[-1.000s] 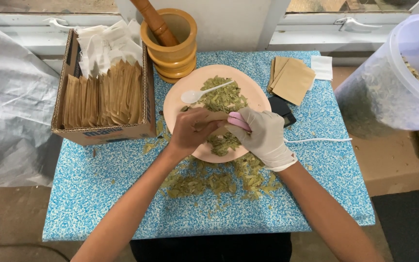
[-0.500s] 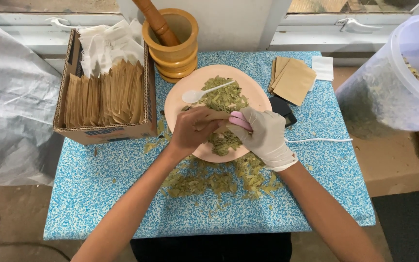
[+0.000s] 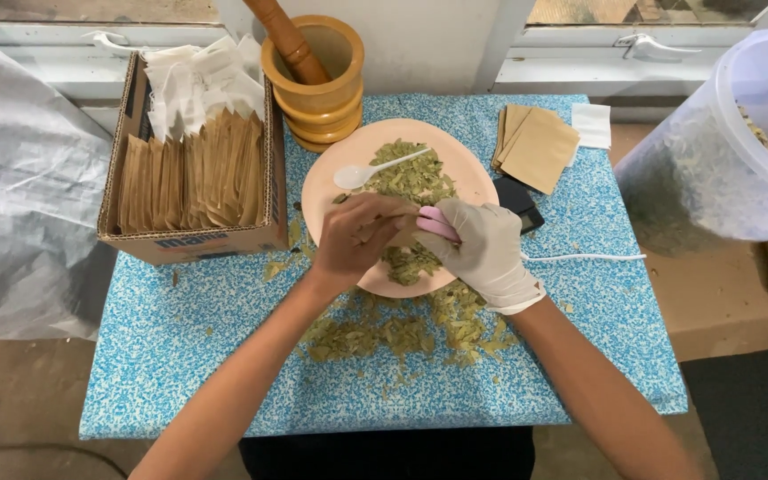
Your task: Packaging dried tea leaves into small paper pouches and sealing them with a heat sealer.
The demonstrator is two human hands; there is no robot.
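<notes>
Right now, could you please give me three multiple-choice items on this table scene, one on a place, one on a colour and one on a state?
1. Where does the white spoon lie?
A. on the plate, on the dried leaves
B. in the cardboard box
C. inside the mortar

2. What colour is the tool in the right hand?
A. green
B. pink
C. black

3. How are the hands covered?
A. both gloved
B. both bare
C. right hand gloved, left hand bare

Answers: 1 A, since the spoon rests on the leaf heap on the plate; 2 B, since a pink tip shows at the gloved fingers; 3 C, since only the right hand wears a white glove.
</notes>
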